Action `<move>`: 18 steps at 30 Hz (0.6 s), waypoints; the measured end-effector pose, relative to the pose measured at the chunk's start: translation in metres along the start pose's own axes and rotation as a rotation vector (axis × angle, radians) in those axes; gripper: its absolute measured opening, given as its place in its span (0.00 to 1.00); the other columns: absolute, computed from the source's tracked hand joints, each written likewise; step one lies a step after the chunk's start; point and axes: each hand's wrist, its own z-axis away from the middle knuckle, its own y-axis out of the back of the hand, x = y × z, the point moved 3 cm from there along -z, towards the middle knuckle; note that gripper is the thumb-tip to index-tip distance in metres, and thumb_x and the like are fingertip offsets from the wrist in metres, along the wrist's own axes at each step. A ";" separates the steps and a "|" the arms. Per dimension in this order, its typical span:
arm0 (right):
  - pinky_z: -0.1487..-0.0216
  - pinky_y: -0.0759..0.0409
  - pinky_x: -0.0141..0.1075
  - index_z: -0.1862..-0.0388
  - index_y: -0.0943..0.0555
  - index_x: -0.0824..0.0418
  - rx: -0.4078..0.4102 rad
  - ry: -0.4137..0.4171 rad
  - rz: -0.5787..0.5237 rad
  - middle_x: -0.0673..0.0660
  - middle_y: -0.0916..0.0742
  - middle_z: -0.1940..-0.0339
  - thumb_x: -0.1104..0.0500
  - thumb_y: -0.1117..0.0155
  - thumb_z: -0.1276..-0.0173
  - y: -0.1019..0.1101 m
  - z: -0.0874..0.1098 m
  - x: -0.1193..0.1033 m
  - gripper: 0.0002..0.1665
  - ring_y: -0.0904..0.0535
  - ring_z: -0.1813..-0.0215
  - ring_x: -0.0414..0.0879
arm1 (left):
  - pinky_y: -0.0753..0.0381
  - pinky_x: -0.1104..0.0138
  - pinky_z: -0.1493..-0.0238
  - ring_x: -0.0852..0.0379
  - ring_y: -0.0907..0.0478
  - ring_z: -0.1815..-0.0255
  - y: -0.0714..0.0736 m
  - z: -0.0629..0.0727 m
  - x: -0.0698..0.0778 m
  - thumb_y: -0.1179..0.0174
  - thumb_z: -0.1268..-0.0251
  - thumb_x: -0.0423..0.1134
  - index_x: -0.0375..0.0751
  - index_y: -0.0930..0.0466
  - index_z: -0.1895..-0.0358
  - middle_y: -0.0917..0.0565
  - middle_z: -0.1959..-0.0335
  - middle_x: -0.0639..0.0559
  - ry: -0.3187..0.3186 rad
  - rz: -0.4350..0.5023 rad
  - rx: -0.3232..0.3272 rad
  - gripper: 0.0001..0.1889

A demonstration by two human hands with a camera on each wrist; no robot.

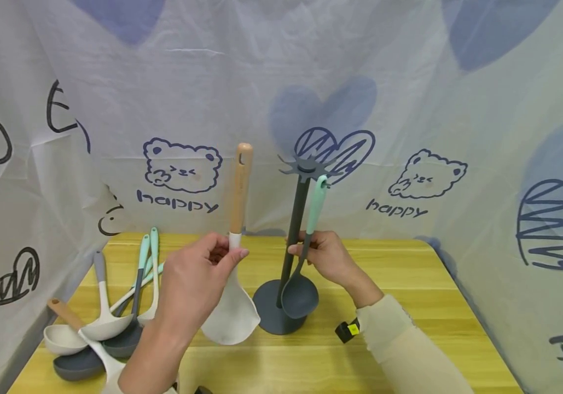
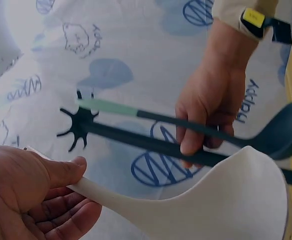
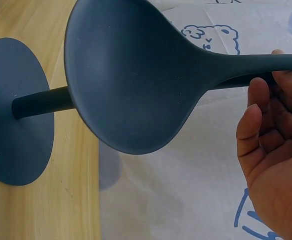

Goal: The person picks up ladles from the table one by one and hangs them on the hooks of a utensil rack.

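Left fingers [image 2: 78, 220]: left hand [image 1: 192, 282], thumb and fingertips pinched together on the neck of the white ladle, just below the wooden part.
White ladle [image 1: 230, 320]: in left fingers, off the table, near upright; bowl at 6 o'clock from the pinch, wooden handle [image 1: 240, 189] at 12. Bowl just beside stand base in head view, contact can't tell.
Utensil pile [image 1: 109, 328]: 8 o'clock from left fingers, apart from the white ladle; overlapping ladles, white and dark bowls, grey, mint and wooden handles, mostly pointing 11 to 1 o'clock. Part hidden by left forearm.
Mint-handled ladle [image 1: 301, 295]: 4 o'clock from left fingers, dark bowl at 6 o'clock from right fingers, handle top at 1. Neck crosses in front of right hand; touching or not, can't tell. Top end at the hooks; whether hooked, can't tell.
Right hand [image 1: 330, 257]: 3 o'clock from left fingers; fingers curled, clamped on the stand post. Black wrist device [image 1: 346, 331] with yellow label, pale sleeve [image 1: 399, 339].
Dark stand [image 1: 297, 219]: standing on table, post slightly tilted; hook ring at 12 o'clock from right fingers, round base at 7.
Table [image 1: 404, 262]: yellow wood grain, under all.
Sheet [image 1: 242, 82]: behind, hearts, bears, "happy".
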 end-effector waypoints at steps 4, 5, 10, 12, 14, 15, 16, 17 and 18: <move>0.72 0.30 0.34 0.53 0.09 0.66 0.003 0.002 0.006 0.57 0.10 0.69 0.61 0.28 0.27 0.000 0.000 -0.001 0.10 0.29 0.75 0.46 | 0.20 0.69 0.72 0.66 0.18 0.73 -0.003 0.008 0.015 0.22 0.38 0.46 0.49 0.12 0.63 0.11 0.72 0.58 -0.035 0.010 -0.050 0.09; 0.73 0.30 0.33 0.53 0.08 0.65 0.004 0.001 0.008 0.56 0.12 0.72 0.61 0.28 0.27 0.000 0.000 -0.001 0.10 0.29 0.75 0.46 | 0.21 0.69 0.73 0.66 0.18 0.73 -0.004 0.010 0.017 0.22 0.39 0.46 0.49 0.12 0.64 0.12 0.72 0.59 -0.048 0.007 -0.056 0.09; 0.74 0.31 0.33 0.55 0.08 0.63 0.010 -0.009 0.025 0.52 0.17 0.76 0.61 0.28 0.27 0.001 0.001 -0.002 0.08 0.29 0.76 0.46 | 0.21 0.70 0.72 0.68 0.19 0.73 -0.011 0.014 0.027 0.22 0.40 0.47 0.51 0.12 0.64 0.12 0.72 0.60 -0.081 -0.008 -0.090 0.09; 0.74 0.31 0.33 0.56 0.08 0.63 0.015 -0.011 0.030 0.52 0.19 0.77 0.61 0.28 0.27 0.001 0.001 -0.003 0.07 0.30 0.76 0.46 | 0.20 0.70 0.72 0.68 0.19 0.73 -0.015 0.014 0.029 0.22 0.40 0.47 0.50 0.12 0.64 0.12 0.72 0.60 -0.089 -0.011 -0.101 0.10; 0.75 0.31 0.33 0.58 0.08 0.62 0.019 -0.014 0.030 0.52 0.21 0.80 0.60 0.28 0.27 0.001 0.002 -0.003 0.07 0.30 0.77 0.46 | 0.20 0.70 0.71 0.68 0.20 0.73 -0.019 0.014 0.030 0.22 0.40 0.47 0.50 0.12 0.64 0.13 0.72 0.60 -0.092 -0.011 -0.111 0.10; 0.75 0.31 0.33 0.59 0.08 0.62 0.020 -0.013 0.030 0.52 0.21 0.80 0.60 0.28 0.27 0.001 0.002 -0.003 0.06 0.30 0.77 0.46 | 0.21 0.70 0.71 0.68 0.21 0.74 -0.020 0.014 0.030 0.22 0.40 0.47 0.50 0.13 0.65 0.13 0.72 0.60 -0.091 -0.011 -0.113 0.10; 0.74 0.31 0.33 0.60 0.09 0.62 0.020 -0.011 0.030 0.52 0.21 0.80 0.60 0.28 0.27 0.001 0.002 -0.003 0.06 0.30 0.77 0.46 | 0.21 0.70 0.72 0.68 0.22 0.75 -0.021 0.014 0.031 0.21 0.41 0.47 0.50 0.13 0.65 0.13 0.72 0.60 -0.093 -0.009 -0.114 0.10; 0.74 0.30 0.33 0.62 0.09 0.62 0.020 -0.009 0.031 0.53 0.22 0.81 0.60 0.28 0.27 0.001 0.002 -0.004 0.06 0.29 0.76 0.46 | 0.22 0.71 0.72 0.68 0.22 0.75 -0.022 0.013 0.031 0.21 0.41 0.47 0.49 0.13 0.65 0.13 0.73 0.60 -0.098 -0.007 -0.112 0.10; 0.74 0.30 0.33 0.63 0.10 0.62 0.020 -0.008 0.032 0.53 0.22 0.80 0.60 0.28 0.27 0.001 0.002 -0.004 0.06 0.29 0.76 0.46 | 0.22 0.71 0.73 0.68 0.22 0.75 -0.023 0.013 0.032 0.21 0.41 0.47 0.49 0.13 0.66 0.13 0.73 0.60 -0.102 -0.002 -0.111 0.10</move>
